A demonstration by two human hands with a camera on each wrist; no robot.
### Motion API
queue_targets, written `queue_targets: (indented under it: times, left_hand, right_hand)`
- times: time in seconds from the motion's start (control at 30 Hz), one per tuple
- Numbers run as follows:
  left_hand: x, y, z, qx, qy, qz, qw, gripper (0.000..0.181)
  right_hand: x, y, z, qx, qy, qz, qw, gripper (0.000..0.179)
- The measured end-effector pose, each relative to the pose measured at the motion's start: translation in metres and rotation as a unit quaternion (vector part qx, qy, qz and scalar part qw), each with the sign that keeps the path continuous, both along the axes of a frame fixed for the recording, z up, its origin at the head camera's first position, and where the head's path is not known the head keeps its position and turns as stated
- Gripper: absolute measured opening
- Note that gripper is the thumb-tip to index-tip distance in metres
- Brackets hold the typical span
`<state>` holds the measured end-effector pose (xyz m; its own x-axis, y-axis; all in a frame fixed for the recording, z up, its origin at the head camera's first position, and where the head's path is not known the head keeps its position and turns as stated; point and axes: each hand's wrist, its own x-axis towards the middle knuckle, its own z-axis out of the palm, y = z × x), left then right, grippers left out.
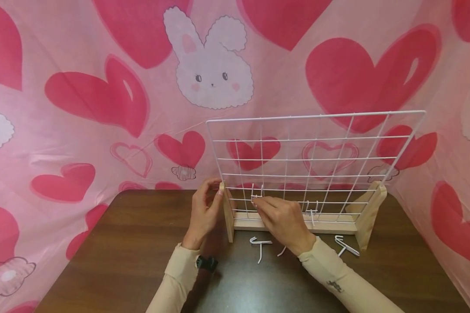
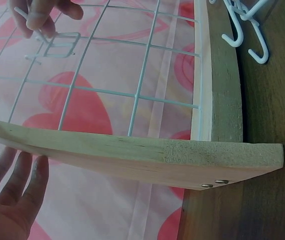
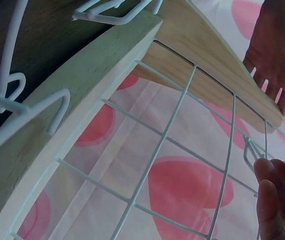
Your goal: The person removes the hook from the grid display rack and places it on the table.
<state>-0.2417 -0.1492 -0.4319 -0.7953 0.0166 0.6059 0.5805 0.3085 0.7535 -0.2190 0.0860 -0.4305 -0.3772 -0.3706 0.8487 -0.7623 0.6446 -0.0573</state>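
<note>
A white wire grid rack [image 1: 317,116] stands upright in a pale wooden base. My left hand [image 1: 203,213] holds the upper end of the left wooden side panel [image 1: 228,217], thumb in front; the left wrist view shows several fingers [image 2: 35,182] against its outer face. My right hand [image 1: 283,219] pinches a white wire hook [image 2: 57,45] at the lower left of the grid. The hook's prongs stand up at the wires; whether they are seated is hard to tell. Another white hook [image 1: 312,211] hangs on the grid to the right.
In front of the base, white hooks lie on the dark wooden table [image 1: 141,261]: one at the left [image 1: 260,242], one at the right [image 1: 346,246], and one partly hidden by my right hand. A pink heart-patterned cloth [image 1: 282,78] hangs behind the rack.
</note>
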Motion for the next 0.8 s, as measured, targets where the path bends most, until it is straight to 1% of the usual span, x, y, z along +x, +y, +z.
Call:
queue_targets:
  times: [0.07, 0.1, 0.23, 0.27, 0.33, 0.57, 0.73, 0.8]
  left_hand:
    - [-0.0004, -0.0003, -0.0005, 0.001, 0.001, -0.001, 1.0, 0.026]
    - [0.0, -0.0004, -0.0003, 0.001, 0.001, -0.001, 1.0, 0.027]
    - [-0.0001, -0.0008, 0.0, -0.001, 0.002, -0.002, 1.0, 0.027]
    - [0.0001, -0.0008, 0.0004, -0.001, 0.002, -0.002, 1.0, 0.027]
    - [-0.0005, -0.0008, 0.0005, 0.0, 0.002, -0.003, 1.0, 0.027]
    - [0.0004, 0.0006, 0.002, 0.011, -0.01, -0.006, 0.9999, 0.028]
    - [0.0003, 0.0002, 0.0006, 0.011, -0.009, -0.005, 0.9999, 0.028]
    - [-0.0002, -0.0001, 0.0001, 0.009, -0.008, -0.006, 0.9999, 0.028]
  right_hand:
    - [0.0, 0.0004, 0.0009, -0.003, 0.003, 0.004, 1.0, 0.011]
    - [0.0002, 0.0006, 0.0014, -0.004, 0.004, 0.006, 1.0, 0.014]
    - [0.0014, 0.0013, 0.0038, -0.008, 0.011, 0.009, 0.9999, 0.039]
    - [0.0015, 0.0015, 0.0043, -0.01, 0.013, 0.01, 0.9998, 0.044]
    - [0.0021, 0.0017, 0.0056, -0.011, 0.017, 0.01, 0.9997, 0.046]
    - [0.005, 0.0006, 0.0083, -0.015, 0.037, 0.02, 0.999, 0.041]
    - [0.0084, 0.0006, 0.0093, -0.014, 0.039, 0.025, 0.9988, 0.022]
    - [0.0089, 0.0008, 0.0094, -0.013, 0.042, 0.024, 0.9988, 0.02]
